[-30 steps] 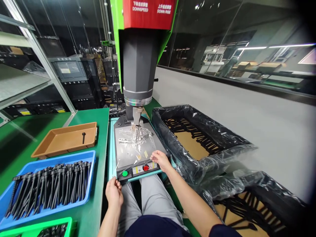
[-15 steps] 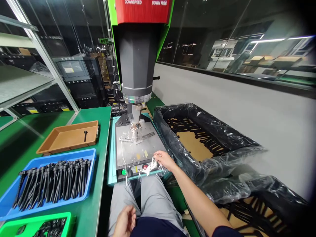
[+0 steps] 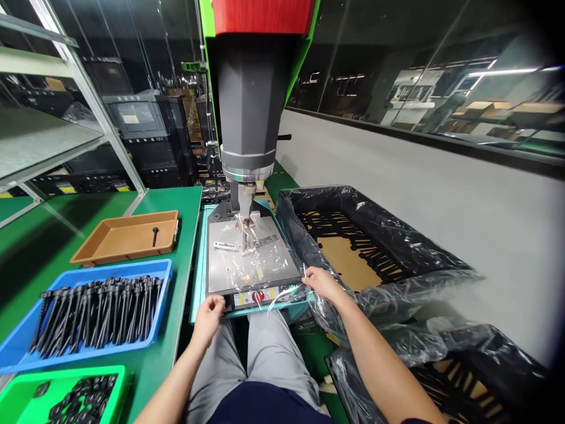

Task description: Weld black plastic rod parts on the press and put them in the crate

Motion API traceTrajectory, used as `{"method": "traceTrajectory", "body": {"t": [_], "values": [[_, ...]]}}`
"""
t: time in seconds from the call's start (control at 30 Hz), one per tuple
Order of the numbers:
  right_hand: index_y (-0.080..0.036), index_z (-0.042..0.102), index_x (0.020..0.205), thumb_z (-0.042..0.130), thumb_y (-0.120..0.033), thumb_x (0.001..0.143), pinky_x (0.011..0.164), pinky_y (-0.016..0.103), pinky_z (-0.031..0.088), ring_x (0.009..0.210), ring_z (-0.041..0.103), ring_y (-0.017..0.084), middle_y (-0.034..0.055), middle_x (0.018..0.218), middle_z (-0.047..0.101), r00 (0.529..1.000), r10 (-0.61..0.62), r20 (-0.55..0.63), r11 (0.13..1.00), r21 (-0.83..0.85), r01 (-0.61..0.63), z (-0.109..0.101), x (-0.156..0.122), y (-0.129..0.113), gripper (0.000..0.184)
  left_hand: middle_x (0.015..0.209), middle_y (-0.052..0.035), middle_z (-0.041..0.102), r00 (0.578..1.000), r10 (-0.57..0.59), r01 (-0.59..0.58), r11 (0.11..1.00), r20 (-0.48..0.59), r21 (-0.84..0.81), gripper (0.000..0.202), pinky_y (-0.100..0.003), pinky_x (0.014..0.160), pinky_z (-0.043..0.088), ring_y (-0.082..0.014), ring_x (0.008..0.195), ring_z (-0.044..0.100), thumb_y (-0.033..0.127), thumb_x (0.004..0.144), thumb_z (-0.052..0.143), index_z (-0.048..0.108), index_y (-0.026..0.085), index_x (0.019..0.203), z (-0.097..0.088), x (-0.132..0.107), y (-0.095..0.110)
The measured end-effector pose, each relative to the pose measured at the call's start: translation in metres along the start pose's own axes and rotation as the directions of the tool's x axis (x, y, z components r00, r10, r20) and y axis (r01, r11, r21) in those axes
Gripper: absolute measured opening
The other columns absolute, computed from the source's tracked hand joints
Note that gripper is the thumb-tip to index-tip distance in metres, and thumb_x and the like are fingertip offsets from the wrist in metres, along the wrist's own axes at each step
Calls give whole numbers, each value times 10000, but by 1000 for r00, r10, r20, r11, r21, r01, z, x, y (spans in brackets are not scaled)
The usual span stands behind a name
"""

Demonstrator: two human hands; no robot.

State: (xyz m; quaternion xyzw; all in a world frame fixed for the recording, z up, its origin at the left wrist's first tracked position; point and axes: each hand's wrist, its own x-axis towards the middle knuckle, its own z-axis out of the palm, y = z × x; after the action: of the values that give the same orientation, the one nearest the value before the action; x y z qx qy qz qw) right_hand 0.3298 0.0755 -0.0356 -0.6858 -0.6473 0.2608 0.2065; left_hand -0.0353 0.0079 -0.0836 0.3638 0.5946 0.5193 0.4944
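Note:
I sit in front of a press machine (image 3: pixel 249 112) whose metal base plate (image 3: pixel 229 268) is covered by a clear plastic film (image 3: pixel 265 259). My left hand (image 3: pixel 207 315) is at the plate's front left corner, its fingers curled over the spot by the red button (image 3: pixel 258 296). My right hand (image 3: pixel 322 282) is at the front right corner, fingers pinched on the edge of the film. The press tip (image 3: pixel 246 203) sits low over a small metal fixture at the back of the plate.
Left on the green bench are a brown tray (image 3: pixel 126 238) with one black bolt, a blue tray (image 3: pixel 88 312) full of black bolts and a green tray (image 3: pixel 57 400) of small black parts. Right stand two boxes lined with black bags (image 3: pixel 366 247), holding black parts on cardboard.
My left hand rose from my lap to the plate's front left corner. My right hand moved right along the front edge with the film, which is now spread over the plate again.

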Motion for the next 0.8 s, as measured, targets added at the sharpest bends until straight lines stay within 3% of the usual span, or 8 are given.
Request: {"method": "traceTrajectory", "body": {"t": [0.1,0.23,0.3,0.37,0.47,0.6,0.7,0.8], "values": [[-189,653,785,602,-204,745,585,253,365,571,589,174,6,572,649,1000,-15,-17,996,-92,13,-10,-7,-2,66,837,-78,658,987,162,-162,976,12,143,275,-284,628,470,-183,707,604,385,700,697,652,165,859,5,42,21],[-208,684,810,646,-227,744,591,258,352,600,598,186,11,601,654,998,-29,-50,986,-163,20,-21,-10,-3,79,1121,-127,647,935,350,-303,875,-60,378,351,-397,901,441,-269,992,607,294,726,676,628,182,1055,13,101,59],[-215,687,800,653,-220,742,586,257,342,612,599,186,10,608,653,997,-40,-61,984,-179,28,-25,-9,-5,68,1269,-148,584,898,441,-394,797,6,458,441,-422,986,392,-305,1152,539,303,738,674,596,178,1154,21,130,83],[-217,688,787,657,-206,738,586,253,339,622,600,182,9,620,655,996,-52,-69,983,-179,39,-28,-7,-9,59,1316,-179,547,856,502,-487,705,123,516,495,-447,1042,340,-328,1196,504,324,731,686,585,145,1181,31,156,106],[-216,692,767,671,-182,713,596,251,348,642,608,183,14,643,665,994,-62,-88,985,-164,47,-34,-3,-17,67,1214,-189,603,849,457,-528,702,267,477,493,-445,1042,330,-323,1149,530,363,694,716,611,128,1114,46,183,129],[-218,696,782,674,-166,690,588,251,353,620,606,180,4,613,663,995,-51,-84,987,-154,37,-47,5,-26,108,843,-119,680,847,372,-514,751,379,414,359,-376,801,471,-251,810,629,409,659,717,647,130,874,49,195,140],[-221,696,772,671,-154,677,567,248,343,589,597,174,-11,566,650,997,-54,-51,985,-164,45,-64,17,-31,119,608,-41,612,848,308,-479,794,431,374,272,-314,643,471,-193,609,593,405,649,708,605,154,671,31,189,143],[-216,687,704,658,-128,666,535,246,324,529,567,156,-17,536,638,998,-67,22,978,-196,70,-83,38,-37,100,580,-21,595,861,220,-401,848,458,346,259,-281,553,459,-161,522,575,401,674,678,590,159,644,2,169,143]]}}
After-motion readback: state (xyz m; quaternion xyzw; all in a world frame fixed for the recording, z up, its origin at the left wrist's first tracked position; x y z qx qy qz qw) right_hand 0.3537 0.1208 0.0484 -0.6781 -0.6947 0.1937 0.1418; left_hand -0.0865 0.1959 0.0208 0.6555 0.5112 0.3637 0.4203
